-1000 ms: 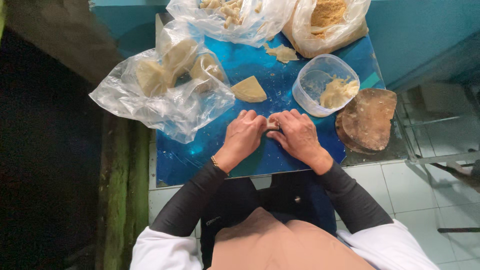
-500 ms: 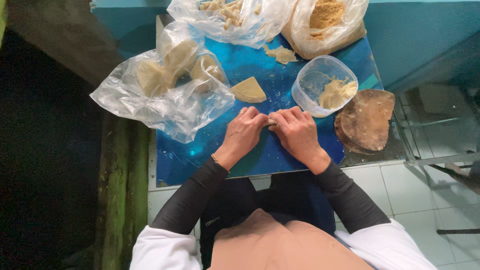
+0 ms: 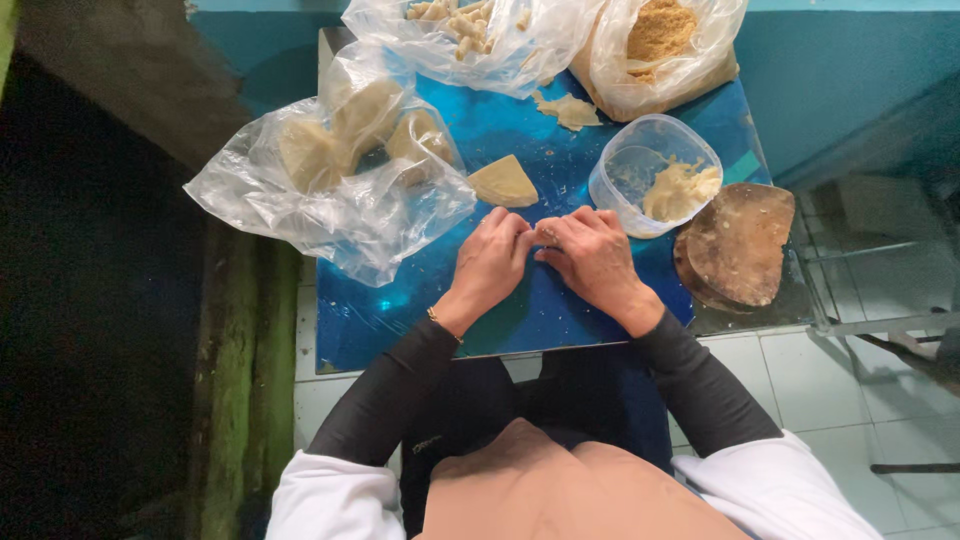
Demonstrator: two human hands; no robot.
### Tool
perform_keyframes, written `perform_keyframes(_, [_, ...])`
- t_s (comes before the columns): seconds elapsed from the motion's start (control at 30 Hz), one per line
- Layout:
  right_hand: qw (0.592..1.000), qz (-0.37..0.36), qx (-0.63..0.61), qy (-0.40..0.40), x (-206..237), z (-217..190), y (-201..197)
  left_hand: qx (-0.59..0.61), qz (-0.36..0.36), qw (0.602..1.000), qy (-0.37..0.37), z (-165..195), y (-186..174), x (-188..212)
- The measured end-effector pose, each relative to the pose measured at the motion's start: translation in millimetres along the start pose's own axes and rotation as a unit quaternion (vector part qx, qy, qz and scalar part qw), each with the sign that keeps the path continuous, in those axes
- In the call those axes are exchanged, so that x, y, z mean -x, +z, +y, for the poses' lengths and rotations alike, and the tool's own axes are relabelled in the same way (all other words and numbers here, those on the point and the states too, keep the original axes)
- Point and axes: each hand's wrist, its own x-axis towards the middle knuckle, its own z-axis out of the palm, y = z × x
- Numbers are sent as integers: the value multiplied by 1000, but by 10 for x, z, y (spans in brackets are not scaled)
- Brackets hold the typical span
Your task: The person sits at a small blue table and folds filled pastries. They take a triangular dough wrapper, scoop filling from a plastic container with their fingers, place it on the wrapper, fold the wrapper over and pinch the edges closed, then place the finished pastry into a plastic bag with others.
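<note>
Two hands met at the middle of the glossy blue plastic-covered worktop [image 3: 400, 310], knuckles up and fingertips pressed together. The left hand [image 3: 492, 258] and the right hand [image 3: 590, 255] pinched a small pale piece of dough [image 3: 546, 234] between them, so only a sliver of it showed; both were closed on it, probably because a small soft piece needs both sets of fingertips to shape it. A thin gold bracelet [image 3: 440, 322] sat on the left wrist, and dark sleeves covered both forearms.

At about eleven o'clock from the hands, just beyond the fingers, lay a flat pale yellow wedge of dough [image 3: 503, 183], set close enough to be taken without reaching. At two o'clock stood a clear round plastic tub [image 3: 640, 165] holding a lump of pale paste, near the right hand. At three o'clock a round brown wooden board [image 3: 735, 245] rested at the worktop's edge, out of the working space. At ten o'clock sprawled a large crumpled clear plastic bag [image 3: 330, 190] with several pale dough portions inside, apparently kept covered. Farthest off, at twelve and one o'clock, sat a clear bag of small pale sticks [image 3: 470, 30] and a clear bag of brown crumbs [image 3: 660, 45], with a torn scrap of dough [image 3: 566, 108] between them and the hands.
</note>
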Motion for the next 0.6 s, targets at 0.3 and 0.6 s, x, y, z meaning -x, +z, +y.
perform_keyframes(0.3, [991,-85,-8,-106,-666,386,-322,57,-3,996,-71,232,-282,-36])
perform_keyframes(0.6, [980,160,66,-98,-2158,934,79,-156,13,983,94,71,-180,29])
